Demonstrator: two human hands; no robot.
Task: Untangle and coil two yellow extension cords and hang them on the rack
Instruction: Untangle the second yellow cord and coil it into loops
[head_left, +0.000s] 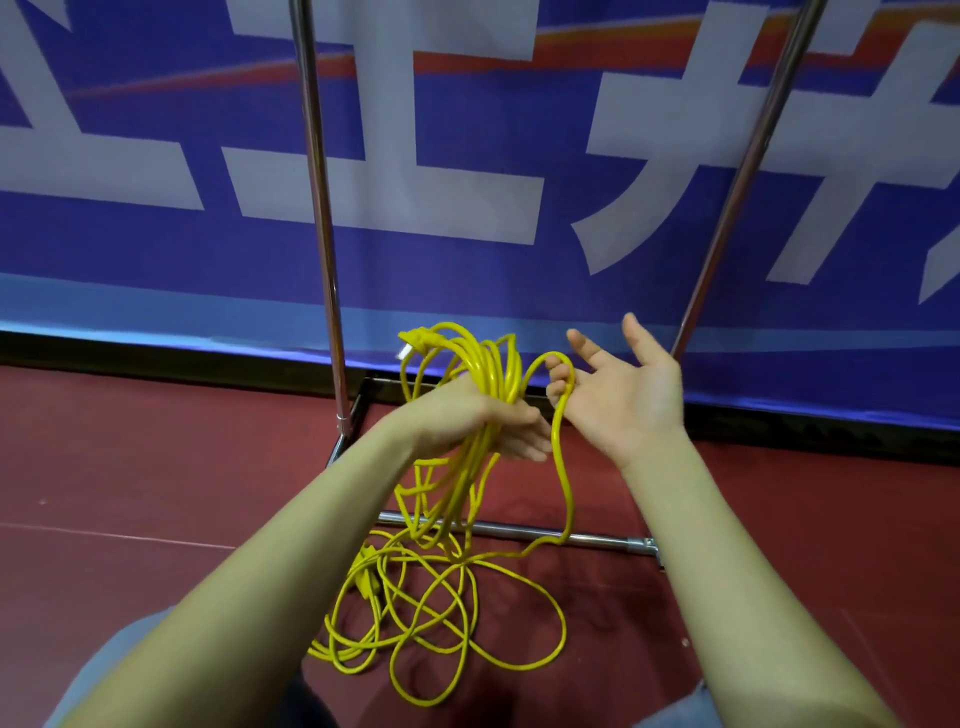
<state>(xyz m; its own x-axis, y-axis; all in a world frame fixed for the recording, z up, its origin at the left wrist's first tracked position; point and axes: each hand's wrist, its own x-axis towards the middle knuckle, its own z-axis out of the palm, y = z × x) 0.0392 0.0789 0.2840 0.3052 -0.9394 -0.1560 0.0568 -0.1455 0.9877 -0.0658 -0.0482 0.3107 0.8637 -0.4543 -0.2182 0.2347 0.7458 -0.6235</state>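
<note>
Plainly the yellow cord (485, 387) is limp and light, springy enough to slide loose. My left hand (483, 423) grips its gathered loops at frame centre; my right hand (621, 387) is mostly spread, two fingers hooking one strand. The slack tangles on the floor (156, 467) below, before the rack (319, 208).

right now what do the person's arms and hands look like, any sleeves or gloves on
Both forearms are bare up to the bottom edge of the picture, with no sleeves in view. The left hand and right hand wear no gloves, and no rings, watch or bands show on the fingers or wrists.
</note>
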